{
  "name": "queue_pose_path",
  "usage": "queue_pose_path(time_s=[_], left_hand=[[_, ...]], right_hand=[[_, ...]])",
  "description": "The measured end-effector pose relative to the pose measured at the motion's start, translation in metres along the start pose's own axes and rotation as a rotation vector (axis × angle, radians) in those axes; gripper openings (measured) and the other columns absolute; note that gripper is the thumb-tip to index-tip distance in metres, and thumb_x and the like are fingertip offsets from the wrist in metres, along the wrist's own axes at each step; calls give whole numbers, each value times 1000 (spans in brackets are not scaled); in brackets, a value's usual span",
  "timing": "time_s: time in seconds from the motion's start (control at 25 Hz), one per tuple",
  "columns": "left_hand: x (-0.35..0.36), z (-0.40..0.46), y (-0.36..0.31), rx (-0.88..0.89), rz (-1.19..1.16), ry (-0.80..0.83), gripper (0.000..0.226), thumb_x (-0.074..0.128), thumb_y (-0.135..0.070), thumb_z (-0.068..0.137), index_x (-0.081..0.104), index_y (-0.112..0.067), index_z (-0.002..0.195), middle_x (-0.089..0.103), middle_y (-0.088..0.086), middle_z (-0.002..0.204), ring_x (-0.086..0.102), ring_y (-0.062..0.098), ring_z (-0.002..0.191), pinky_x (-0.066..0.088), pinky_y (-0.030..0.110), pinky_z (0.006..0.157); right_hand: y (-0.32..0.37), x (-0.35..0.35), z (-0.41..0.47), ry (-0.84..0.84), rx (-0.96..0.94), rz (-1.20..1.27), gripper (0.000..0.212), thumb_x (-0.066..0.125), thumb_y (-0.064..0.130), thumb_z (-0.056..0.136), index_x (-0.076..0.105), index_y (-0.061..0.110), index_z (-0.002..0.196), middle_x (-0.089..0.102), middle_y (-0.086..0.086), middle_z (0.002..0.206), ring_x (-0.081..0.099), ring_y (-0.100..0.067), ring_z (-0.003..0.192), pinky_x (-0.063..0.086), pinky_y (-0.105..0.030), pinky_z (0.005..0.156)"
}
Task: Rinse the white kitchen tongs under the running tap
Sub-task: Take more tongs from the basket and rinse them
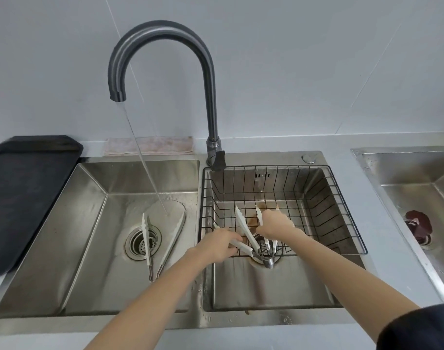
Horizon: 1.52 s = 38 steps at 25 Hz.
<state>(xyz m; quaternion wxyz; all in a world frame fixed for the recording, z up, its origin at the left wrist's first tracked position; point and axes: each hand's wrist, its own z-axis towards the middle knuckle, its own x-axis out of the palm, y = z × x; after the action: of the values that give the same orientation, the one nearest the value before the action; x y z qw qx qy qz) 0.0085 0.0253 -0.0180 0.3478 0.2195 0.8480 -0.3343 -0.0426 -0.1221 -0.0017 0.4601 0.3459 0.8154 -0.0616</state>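
Note:
One pair of white tongs (147, 238) lies spread open on the floor of the left basin (89, 198), its tips beside the falling water stream (150, 178) from the dark gooseneck tap (208, 79). More white tongs (244, 227) lie in the black wire rack (317, 195) over the right basin. My left hand (219, 245) grips one arm of these tongs near the rack's front left. My right hand (275, 224) is closed around another white tong arm (258, 214) in the rack. Metal hinge ends (265, 253) cluster at the rack's front edge.
A dark tray (26, 183) sits on the counter left of the sink. A folded cloth (150, 145) lies behind the left basin. Another steel sink (417, 188) with a dark red object at its drain is at the far right. The left drain strainer (140, 243) lies under the tongs.

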Motion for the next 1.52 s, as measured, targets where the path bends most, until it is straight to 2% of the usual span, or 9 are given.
queue_pose_path(time_s=[0.12,0.28,0.48,0.64,0.84,1.12,1.36,1.44,1.52], left_hand=[[2,-1,0,26,-49,-55,31,47,-11,92,57,-12,121,58,10,117,56,27,106,43,34,93],[-1,-6,-5,62,-71,-139,30,44,-9,92,59,-12,118,57,10,111,55,22,97,44,32,90],[-7,-20,-13,105,-84,-222,29,43,-12,93,58,-13,117,56,8,111,46,14,83,45,31,85],[-15,-36,-17,120,-54,-277,30,44,-19,94,56,-15,122,54,4,115,56,19,101,47,31,90],[-23,-54,-16,187,31,-389,26,47,-23,91,58,-14,113,53,3,111,44,9,88,38,21,75],[-34,-74,-1,200,13,-494,26,48,-26,91,59,-17,113,51,-1,118,50,13,105,39,22,74],[-25,-94,43,147,-259,-599,24,43,-16,94,55,-9,113,29,0,143,58,13,80,39,17,76],[-21,-99,54,91,-417,-665,25,44,-14,94,50,-7,117,16,2,150,59,14,84,44,20,80],[-21,-104,67,10,-572,-744,30,47,-12,93,45,-4,122,17,8,150,56,15,93,43,16,83]], right_hand=[[0,-2,-4,-34,-17,1,38,50,13,89,26,15,59,34,1,64,40,-16,58,27,-22,45],[2,-12,-13,-98,-53,3,36,48,11,88,27,14,59,34,0,63,44,-25,75,26,-22,45],[3,-30,-25,-136,-80,28,34,50,10,86,29,13,59,36,-1,61,35,-13,51,26,-22,44],[6,-33,-36,-186,-101,69,35,51,12,86,30,12,58,37,-1,58,34,-13,49,26,-23,44],[12,-34,-49,-222,-123,114,27,51,16,85,39,8,62,39,-1,57,35,-14,48,29,-23,45],[34,-31,-62,-297,-145,153,31,51,15,82,34,10,58,35,-2,56,31,-14,49,25,-25,45],[77,-1,-62,-299,-149,312,30,49,20,87,35,12,62,41,-4,72,40,-20,72,26,-24,51],[93,10,-62,-286,-153,409,14,49,21,88,51,7,86,47,-11,95,47,-24,85,42,-29,63],[111,22,-59,-272,-172,476,19,49,21,87,50,8,101,50,-15,107,59,-32,90,53,-39,77]])
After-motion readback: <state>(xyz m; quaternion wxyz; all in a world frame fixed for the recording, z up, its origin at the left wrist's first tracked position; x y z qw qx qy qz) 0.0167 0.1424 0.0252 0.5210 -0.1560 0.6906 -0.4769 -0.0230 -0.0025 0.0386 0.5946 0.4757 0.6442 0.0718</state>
